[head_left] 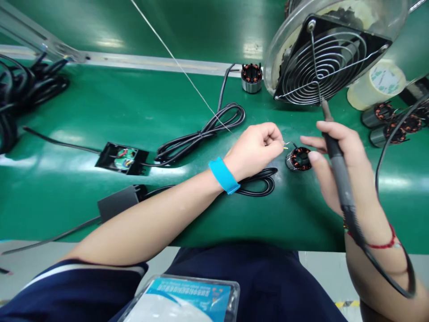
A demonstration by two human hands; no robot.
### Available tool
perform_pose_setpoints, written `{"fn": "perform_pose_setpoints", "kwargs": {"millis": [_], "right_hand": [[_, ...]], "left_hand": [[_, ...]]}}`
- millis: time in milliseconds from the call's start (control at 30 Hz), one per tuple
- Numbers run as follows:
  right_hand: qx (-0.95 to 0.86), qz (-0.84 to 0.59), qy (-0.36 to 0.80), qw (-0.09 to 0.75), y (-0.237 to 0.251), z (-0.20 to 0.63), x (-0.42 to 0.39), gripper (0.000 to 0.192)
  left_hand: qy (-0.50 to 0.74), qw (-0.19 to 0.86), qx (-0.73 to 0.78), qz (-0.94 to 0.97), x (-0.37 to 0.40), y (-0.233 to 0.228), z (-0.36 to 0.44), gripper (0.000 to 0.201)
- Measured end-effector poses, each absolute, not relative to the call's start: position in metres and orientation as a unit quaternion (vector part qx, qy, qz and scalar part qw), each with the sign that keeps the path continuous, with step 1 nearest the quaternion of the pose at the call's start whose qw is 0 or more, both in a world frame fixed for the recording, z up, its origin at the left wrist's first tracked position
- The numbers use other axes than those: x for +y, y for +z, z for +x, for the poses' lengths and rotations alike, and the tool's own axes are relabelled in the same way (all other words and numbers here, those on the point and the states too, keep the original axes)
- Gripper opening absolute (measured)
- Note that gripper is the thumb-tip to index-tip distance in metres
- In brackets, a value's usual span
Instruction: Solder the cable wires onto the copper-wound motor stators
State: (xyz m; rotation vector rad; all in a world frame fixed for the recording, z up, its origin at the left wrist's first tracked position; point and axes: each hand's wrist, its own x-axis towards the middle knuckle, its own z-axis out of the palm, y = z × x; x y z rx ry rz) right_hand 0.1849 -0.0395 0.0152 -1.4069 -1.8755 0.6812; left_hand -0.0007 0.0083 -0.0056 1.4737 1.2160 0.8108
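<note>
Green table (134, 112): a small motor coil (299, 159) is steadied by the right hand (338, 156), which grips a soldering iron (338, 170); thin wires (286, 145) are pinched in the closed left hand (256, 147) (windings likely fragile, best held by the metal rim).

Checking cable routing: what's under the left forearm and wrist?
A coiled black cable lies on the green belt under the left hand and blue wristband; only its loops show past the wrist. How it runs beneath the forearm is hidden.
</note>
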Motion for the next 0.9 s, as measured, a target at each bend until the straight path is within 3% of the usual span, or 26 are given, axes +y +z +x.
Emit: {"fn": "perform_pose_setpoints", "kwargs": {"millis": [333, 567, 900], "right_hand": [[-0.716, -0.542, 0.253, 0.360, -0.017, 0.178, -0.030, 0.050], [-0.748, -0.496, 0.124, 0.424, -0.014, 0.170, -0.034, 0.057], [-0.712, -0.488, 0.179, 0.471, -0.011, 0.164, -0.030, 0.049]], "left_hand": [[0.333, 0.521, 0.501, 0.606, 0.009, -0.006, 0.000, 0.008], [0.375, 0.556, 0.447, 0.592, 0.005, -0.003, -0.002, 0.008], [0.393, 0.566, 0.413, 0.596, -0.002, -0.003, -0.004, 0.009]]}}
